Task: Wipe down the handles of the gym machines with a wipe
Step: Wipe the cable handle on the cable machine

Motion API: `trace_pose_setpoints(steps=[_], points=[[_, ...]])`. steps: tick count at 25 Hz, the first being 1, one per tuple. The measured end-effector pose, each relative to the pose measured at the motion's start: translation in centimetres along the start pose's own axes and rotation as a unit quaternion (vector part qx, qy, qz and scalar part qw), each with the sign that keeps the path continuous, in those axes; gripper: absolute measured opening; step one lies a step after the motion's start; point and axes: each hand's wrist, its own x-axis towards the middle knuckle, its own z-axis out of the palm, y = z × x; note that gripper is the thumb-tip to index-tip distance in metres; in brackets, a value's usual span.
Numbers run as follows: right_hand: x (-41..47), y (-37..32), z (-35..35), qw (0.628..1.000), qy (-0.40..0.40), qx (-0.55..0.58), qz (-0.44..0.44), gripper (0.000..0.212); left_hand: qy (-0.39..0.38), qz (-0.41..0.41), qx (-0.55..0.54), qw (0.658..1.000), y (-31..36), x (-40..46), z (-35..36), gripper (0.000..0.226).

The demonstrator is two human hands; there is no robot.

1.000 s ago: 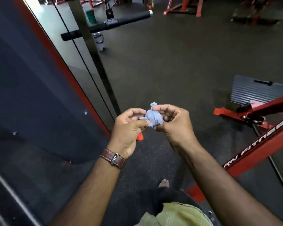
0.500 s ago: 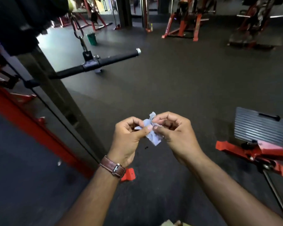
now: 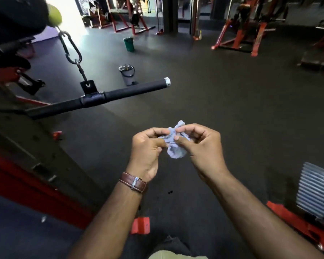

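Both hands are up in front of the person's chest, working a small crumpled light-blue wipe point(image 3: 174, 144) between them. The left hand point(image 3: 148, 146) has its fingers curled in, thumb and fingertips nipping the left side of the wad. The right hand point(image 3: 200, 144) pinches the top and right side with thumb and forefinger, the other fingers loosely bent behind. The wipe is bunched into a ball, one twisted corner sticking up above the knuckles and a rounded lump hanging below them. It touches nothing but the two hands. A brown leather watch strap point(image 3: 133, 182) sits on the left wrist.

Ahead and to the left, well apart from the hands, a straight black cable bar point(image 3: 108, 97) hangs level from a snap hook point(image 3: 71, 47) and short link. Its grip sleeve runs out to a silver end cap point(image 3: 167, 81) on the right, while the left half slants down toward the machine's upright frame point(image 3: 26, 139), which is dark with a red base rail. The bar is untouched.

On the dark rubber floor point(image 3: 223, 101) beyond the bar stands a small grey bucket point(image 3: 127, 74) with a wire handle, and farther back a green bucket point(image 3: 129, 43). A ribbed foot plate point(image 3: 316, 189) on a red frame sits at the right edge. More red machines point(image 3: 239, 30) line the far side of the room, blurred.
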Motion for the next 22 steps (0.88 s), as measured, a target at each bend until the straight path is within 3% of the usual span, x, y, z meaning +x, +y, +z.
trace_pose_setpoints(steps=[5, 9, 14, 17, 19, 22], points=[[10.0, 1.7, -0.7, 0.997, -0.066, -0.001, 0.038, 0.034, 0.063, -0.009, -0.051, 0.997, -1.4, 8.7, 3.0, 0.021], [16.5, 2.4, -1.8, 0.997, -0.066, 0.007, 0.044, 0.032, 0.099, -0.071, -0.121, 0.985, -2.4, 13.2, 4.8, 0.005], [24.9, 2.6, -2.9, 0.993, -0.105, 0.026, 0.049, 0.027, 0.165, -0.102, -0.214, 0.957, -3.1, 19.9, 5.7, 0.030], [30.6, 3.1, -3.3, 0.989, -0.138, 0.035, 0.033, 0.029, 0.157, -0.081, -0.200, 0.964, -2.5, 22.5, 6.4, 0.012], [34.9, 3.6, -3.6, 0.981, -0.182, 0.044, 0.040, 0.030, 0.191, -0.066, -0.173, 0.964, -2.5, 23.3, 7.1, 0.020], [40.7, 3.6, -3.6, 0.961, -0.269, 0.047, 0.051, 0.027, 0.275, -0.058, -0.156, 0.947, -2.3, 23.1, 8.5, 0.015]])
